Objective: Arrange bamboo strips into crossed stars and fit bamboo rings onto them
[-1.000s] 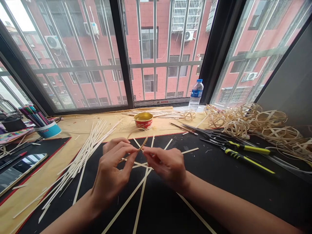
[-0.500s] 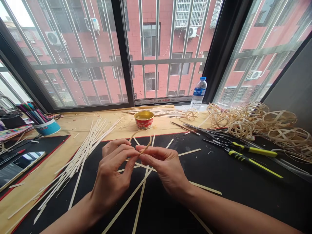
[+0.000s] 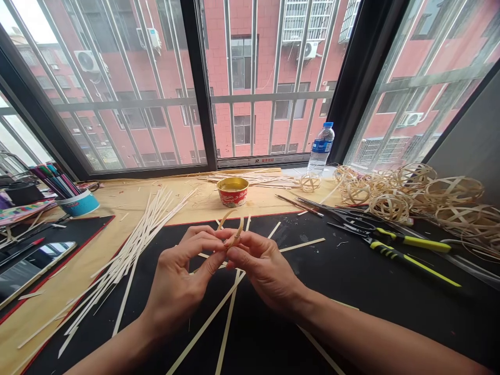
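Observation:
My left hand [image 3: 180,278] and my right hand [image 3: 262,268] meet fingertip to fingertip above a black mat [image 3: 351,291]. Both pinch one thin bamboo strip [image 3: 233,225] that is bent into a small loop just above the fingers. Several long flat bamboo strips [image 3: 228,307] lie crossed on the mat under my hands. A big bundle of pale strips [image 3: 133,245] fans out to the left of my left hand.
A red tin with yellow liquid [image 3: 233,191] stands behind my hands, a water bottle [image 3: 321,148] by the window. Yellow-handled cutters [image 3: 406,245] and scissors lie right; woven bamboo balls [image 3: 422,198] pile at far right. A cup of pens [image 3: 76,200] and a phone [image 3: 27,271] are at left.
The strip between my fingers has been bent from nearly straight into a tight loop, and my two hands have drawn closer together.

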`<action>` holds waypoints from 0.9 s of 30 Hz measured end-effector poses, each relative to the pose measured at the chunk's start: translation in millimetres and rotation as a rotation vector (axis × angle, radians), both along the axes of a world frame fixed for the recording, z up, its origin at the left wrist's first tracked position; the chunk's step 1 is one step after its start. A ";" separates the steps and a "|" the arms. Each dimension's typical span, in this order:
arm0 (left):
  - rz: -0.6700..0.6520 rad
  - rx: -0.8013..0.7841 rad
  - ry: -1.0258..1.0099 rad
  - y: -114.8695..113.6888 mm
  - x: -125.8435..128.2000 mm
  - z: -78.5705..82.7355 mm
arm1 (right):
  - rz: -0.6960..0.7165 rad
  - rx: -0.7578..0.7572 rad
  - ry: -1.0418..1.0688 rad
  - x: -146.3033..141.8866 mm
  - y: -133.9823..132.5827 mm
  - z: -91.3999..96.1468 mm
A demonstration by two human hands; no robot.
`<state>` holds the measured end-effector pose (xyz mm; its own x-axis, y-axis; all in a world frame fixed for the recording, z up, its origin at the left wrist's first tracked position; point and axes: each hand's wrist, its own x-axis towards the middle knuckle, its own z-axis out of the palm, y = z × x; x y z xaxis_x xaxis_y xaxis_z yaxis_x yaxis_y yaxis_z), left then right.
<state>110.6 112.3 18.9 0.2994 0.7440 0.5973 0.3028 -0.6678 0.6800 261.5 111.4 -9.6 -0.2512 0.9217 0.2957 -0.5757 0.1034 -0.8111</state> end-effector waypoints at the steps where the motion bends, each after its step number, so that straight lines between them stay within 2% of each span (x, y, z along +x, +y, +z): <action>1: -0.007 0.003 0.000 0.0 -0.1 0.6 | 0.025 0.005 -0.007 1.0 0.9 0.4; 5: 0.006 0.050 0.057 2.0 0.1 2.3 | 0.126 -0.003 -0.016 3.7 4.4 2.3; 7: 0.069 0.151 0.121 3.9 -0.7 3.0 | 0.134 -0.051 -0.018 3.7 5.2 3.1; 12: 0.312 0.704 0.396 8.1 -7.8 5.6 | 0.077 -0.243 -0.087 3.9 2.6 5.0; 15: 0.302 0.961 0.556 10.0 -11.3 6.1 | 0.137 -0.259 -0.074 4.6 1.0 7.2; 18: 0.283 1.145 0.629 11.2 -11.5 6.5 | 0.159 -0.277 -0.066 5.1 0.8 8.2; 22: 0.260 1.278 0.688 10.8 -9.9 8.3 | 0.143 -0.317 -0.073 6.9 1.7 6.8; 27: 0.237 1.305 0.725 9.8 -9.2 9.3 | 0.114 -0.352 -0.070 10.2 4.0 4.5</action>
